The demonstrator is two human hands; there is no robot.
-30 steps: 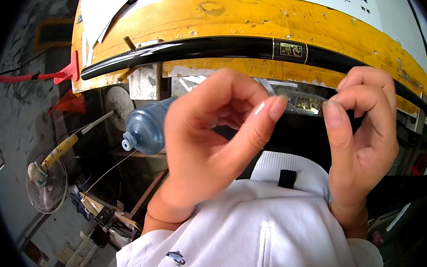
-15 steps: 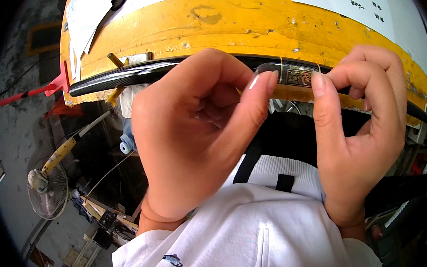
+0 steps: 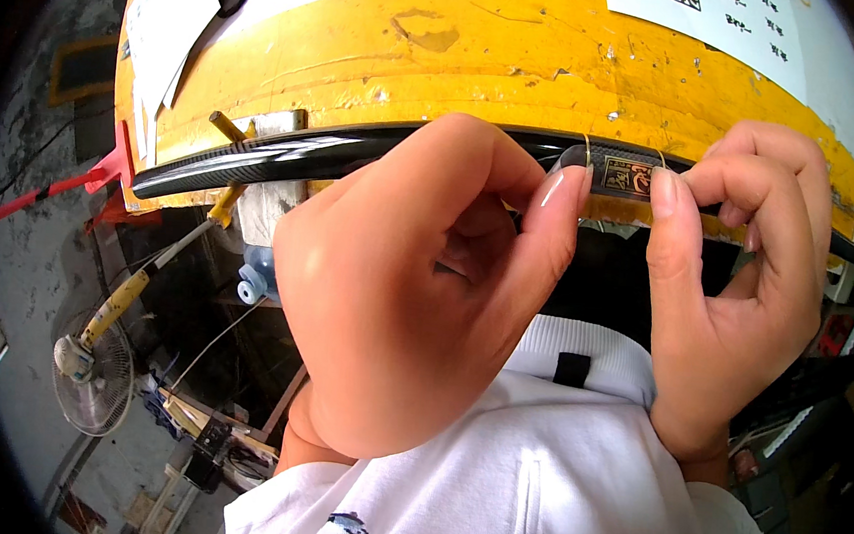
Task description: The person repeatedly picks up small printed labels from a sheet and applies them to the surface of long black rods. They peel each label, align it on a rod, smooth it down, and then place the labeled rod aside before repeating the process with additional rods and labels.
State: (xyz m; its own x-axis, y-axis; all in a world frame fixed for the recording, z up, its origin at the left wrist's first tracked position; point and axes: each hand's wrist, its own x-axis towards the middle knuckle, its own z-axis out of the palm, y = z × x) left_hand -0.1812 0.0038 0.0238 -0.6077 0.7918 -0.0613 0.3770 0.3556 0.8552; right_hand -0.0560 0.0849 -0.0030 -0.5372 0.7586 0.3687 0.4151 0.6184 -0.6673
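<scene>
Both hands pinched the gold label [image 3: 627, 174] on the black rod [image 3: 285, 153]: left hand [image 3: 415, 296] and right hand [image 3: 736, 291] closed on it, steadying it at the yellow surface [image 3: 482, 81].

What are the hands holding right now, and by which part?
Both hands pinch the long black rod at its gold-labelled band: the left hand on the band's left side, the right hand on its right.

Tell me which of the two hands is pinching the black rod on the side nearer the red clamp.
The left hand: its thumb and fingers grip the black rod left of the gold label, toward the red clamp; the right hand pinches beyond the label.
</scene>
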